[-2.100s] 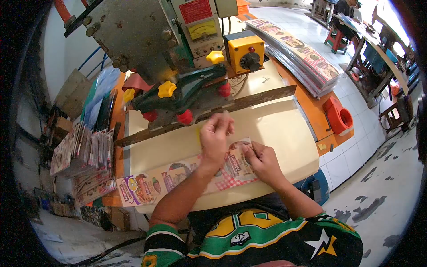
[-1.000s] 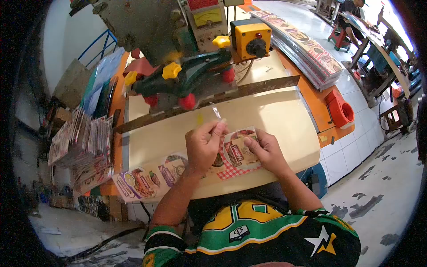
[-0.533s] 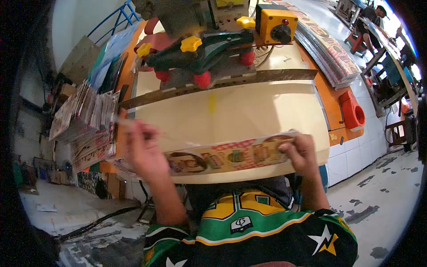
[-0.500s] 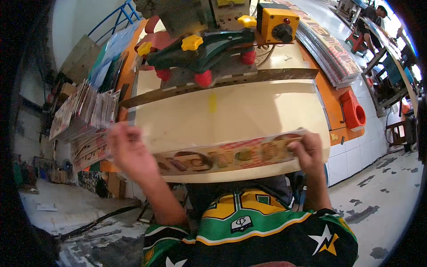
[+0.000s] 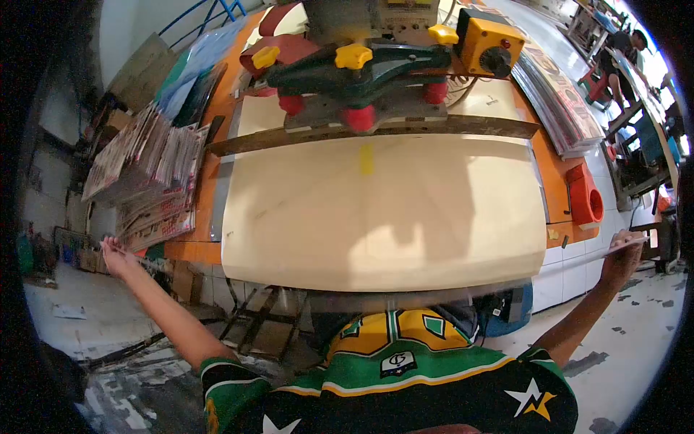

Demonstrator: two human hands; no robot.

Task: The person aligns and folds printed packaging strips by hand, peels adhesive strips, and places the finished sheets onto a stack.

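Note:
A thin, long sheet (image 5: pixel 578 258), seen almost edge-on and blurred, stretches in front of my body below the table's front edge. My right hand (image 5: pixel 623 254) is far out to the right, its fingers closed on the pale end of this sheet. On the far left, my left hand (image 5: pixel 118 257) is raised with its fingers closed at what looks like the sheet's other end; blur hides the exact grip. Between my hands lies a bare cream board (image 5: pixel 303 217) with a yellow mark.
A metal bar (image 5: pixel 491 127) crosses behind the board, under a dark green clamp with yellow knobs (image 5: pixel 354 56). Printed packs (image 5: pixel 155 163) lean at left; a printed stack (image 5: pixel 560 101) lies at right. An orange-red holder (image 5: pixel 584 194) sits on the right edge. Another person (image 5: pixel 623 61) works far right.
My hands have spread wide apart to both sides. The printed strip, flat over the board's front before, has left it; a thin edge-on sheet now spans below the table edge.

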